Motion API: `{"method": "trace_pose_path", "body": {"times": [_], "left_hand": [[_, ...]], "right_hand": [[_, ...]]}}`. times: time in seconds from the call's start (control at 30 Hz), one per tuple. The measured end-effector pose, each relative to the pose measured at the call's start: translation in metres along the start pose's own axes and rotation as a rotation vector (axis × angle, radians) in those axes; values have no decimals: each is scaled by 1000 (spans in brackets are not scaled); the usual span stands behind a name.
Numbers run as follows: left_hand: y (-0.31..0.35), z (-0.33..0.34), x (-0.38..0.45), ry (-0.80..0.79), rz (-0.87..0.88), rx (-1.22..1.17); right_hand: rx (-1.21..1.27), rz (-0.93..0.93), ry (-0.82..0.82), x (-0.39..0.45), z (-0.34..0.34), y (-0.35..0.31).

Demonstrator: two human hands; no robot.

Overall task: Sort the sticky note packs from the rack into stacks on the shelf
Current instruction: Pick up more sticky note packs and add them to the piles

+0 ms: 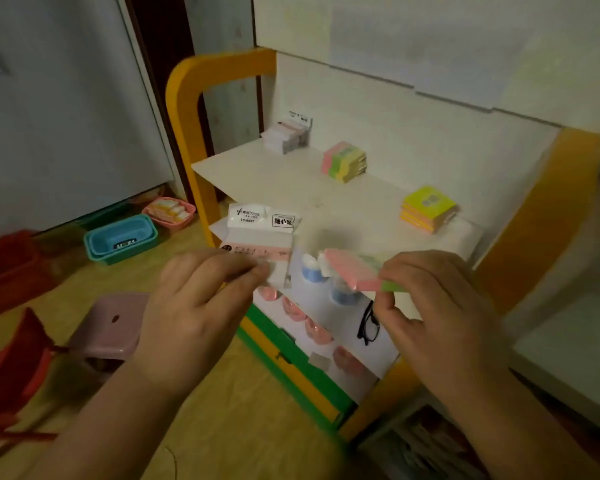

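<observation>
My left hand (201, 299) pinches a white-and-pink sticky note pack (257, 233) in a clear wrapper by its lower edge. My right hand (430, 306) pinches a pink and green sticky note pack (354, 270), held tilted in front of the shelf. On the white shelf (274, 181) stand three stacks: a white-and-pink stack (284, 135) at the back left, a pink, green and yellow stack (343, 161) in the middle, and a yellow and orange stack (428, 207) at the right.
The orange frame (184, 98) borders the shelf. A lower shelf holds pink items, small blue-and-white bottles (312, 268) and black glasses (369, 323). On the floor at left sit a blue basket (122, 239), a pink basket (168, 211), a pink stool (111, 327) and a red chair (14, 368).
</observation>
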State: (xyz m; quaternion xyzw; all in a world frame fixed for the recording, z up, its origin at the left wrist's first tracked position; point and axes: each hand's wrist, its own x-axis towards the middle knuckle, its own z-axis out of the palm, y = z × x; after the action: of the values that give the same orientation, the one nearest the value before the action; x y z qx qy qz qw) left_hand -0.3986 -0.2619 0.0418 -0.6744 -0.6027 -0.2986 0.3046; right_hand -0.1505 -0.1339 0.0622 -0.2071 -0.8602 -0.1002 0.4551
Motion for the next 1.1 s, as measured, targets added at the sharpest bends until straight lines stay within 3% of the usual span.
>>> {"method": "trace_pose_path", "body": {"times": [0.53, 0.9, 1.1], "left_hand": [[-119, 21, -6, -67, -167, -1], [-212, 103, 65, -213, -167, 1], [-246, 153, 108, -228, -100, -24]], "right_hand": [[135, 119, -24, 86, 157, -14], [134, 221, 110, 152, 285, 59], [107, 322, 112, 165, 313, 105]]}}
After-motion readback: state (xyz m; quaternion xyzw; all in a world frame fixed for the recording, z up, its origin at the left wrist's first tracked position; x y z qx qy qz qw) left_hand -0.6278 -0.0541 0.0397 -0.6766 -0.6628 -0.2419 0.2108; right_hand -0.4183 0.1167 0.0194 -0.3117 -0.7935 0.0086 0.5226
